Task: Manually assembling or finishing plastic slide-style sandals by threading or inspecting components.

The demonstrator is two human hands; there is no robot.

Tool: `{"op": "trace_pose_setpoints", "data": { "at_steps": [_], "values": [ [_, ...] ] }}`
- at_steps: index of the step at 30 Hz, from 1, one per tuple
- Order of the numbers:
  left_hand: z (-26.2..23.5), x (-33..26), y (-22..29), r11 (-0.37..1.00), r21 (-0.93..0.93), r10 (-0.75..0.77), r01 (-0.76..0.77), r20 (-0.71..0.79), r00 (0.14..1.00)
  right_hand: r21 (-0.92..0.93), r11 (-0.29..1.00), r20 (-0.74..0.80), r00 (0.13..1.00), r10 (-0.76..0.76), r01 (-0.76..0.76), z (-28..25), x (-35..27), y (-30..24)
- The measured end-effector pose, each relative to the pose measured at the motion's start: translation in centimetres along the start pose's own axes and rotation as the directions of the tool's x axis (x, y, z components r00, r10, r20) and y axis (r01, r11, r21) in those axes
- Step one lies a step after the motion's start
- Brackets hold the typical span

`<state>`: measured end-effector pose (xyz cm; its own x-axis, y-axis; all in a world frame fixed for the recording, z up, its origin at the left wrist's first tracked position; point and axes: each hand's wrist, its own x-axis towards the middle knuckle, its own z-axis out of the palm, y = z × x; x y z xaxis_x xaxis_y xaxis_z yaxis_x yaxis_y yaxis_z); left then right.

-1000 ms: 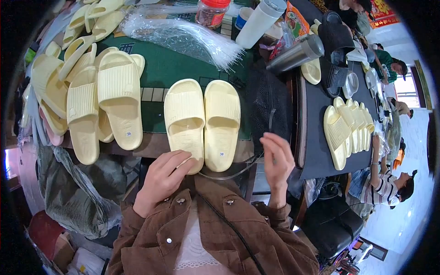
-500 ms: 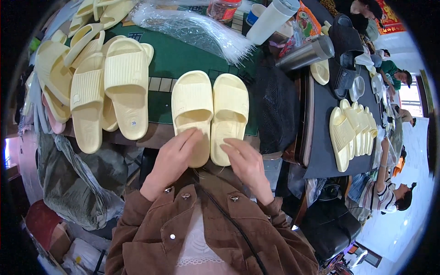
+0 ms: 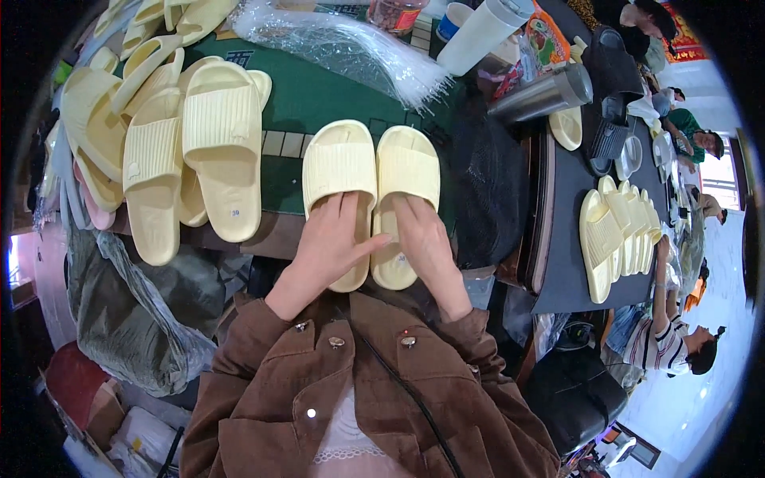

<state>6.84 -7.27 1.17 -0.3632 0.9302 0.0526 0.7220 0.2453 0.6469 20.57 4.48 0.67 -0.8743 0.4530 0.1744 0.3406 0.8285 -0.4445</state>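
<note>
A pair of pale yellow slide slippers lies side by side at the table's near edge, toes away from me. Into the left slipper point(image 3: 339, 163) reaches my left hand point(image 3: 325, 247), its fingers stretched under the ribbed strap and its thumb spread toward the other slipper. My right hand point(image 3: 430, 253) has its fingers pushed under the strap of the right slipper point(image 3: 408, 171). The straps cover the fingertips of both hands. Both hands look open, with fingers extended rather than wrapped round anything. A small size sticker shows on the right slipper's heel.
More yellow slippers point(image 3: 221, 151) are piled at the left. Clear plastic strips point(image 3: 351, 52) lie across the green table top point(image 3: 295, 99). A steel tumbler point(image 3: 546, 92) and a white bottle point(image 3: 482, 36) are at the back right. Another slipper row point(image 3: 602, 239) sits on the dark side table, near co-workers.
Both hands have moved forward from the slippers' heel areas, and their fingers have gone in under the straps. The slippers stay in nearly the same place.
</note>
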Motion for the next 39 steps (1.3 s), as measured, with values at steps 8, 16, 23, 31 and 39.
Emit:
{"op": "trace_pose_setpoints", "data": {
  "at_steps": [8, 16, 23, 31, 39],
  "values": [
    [2.1, 1.2, -0.5, 0.998, 0.041, -0.048, 0.048, -0.004, 0.999, 0.093, 0.993, -0.018, 0.997, 0.08, -0.078, 1.9, 0.0, 0.2],
    [2.9, 2.0, 0.3, 0.991, 0.08, -0.101, 0.104, -0.045, 0.994, 0.003, 0.999, -0.046, 0.998, 0.052, -0.052, 2.1, 0.0, 0.3],
    [4.4, 2.4, 0.0, 0.981, 0.077, -0.176, 0.178, -0.029, 0.984, 0.04, 0.999, -0.066, 0.997, 0.027, -0.024, 2.4, -0.2, 0.3],
    [3.7, 2.4, -0.1, 0.977, 0.063, -0.205, 0.204, 0.007, 0.979, 0.103, 0.994, -0.141, 0.988, 0.06, -0.045, 2.7, 0.3, 0.6],
    [-1.1, 3.4, 0.2, 0.969, -0.133, -0.154, 0.206, 0.324, 0.933, 0.166, 0.983, -0.111, 0.99, 0.093, -0.073, 1.6, 0.7, 0.5]
  ]
}}
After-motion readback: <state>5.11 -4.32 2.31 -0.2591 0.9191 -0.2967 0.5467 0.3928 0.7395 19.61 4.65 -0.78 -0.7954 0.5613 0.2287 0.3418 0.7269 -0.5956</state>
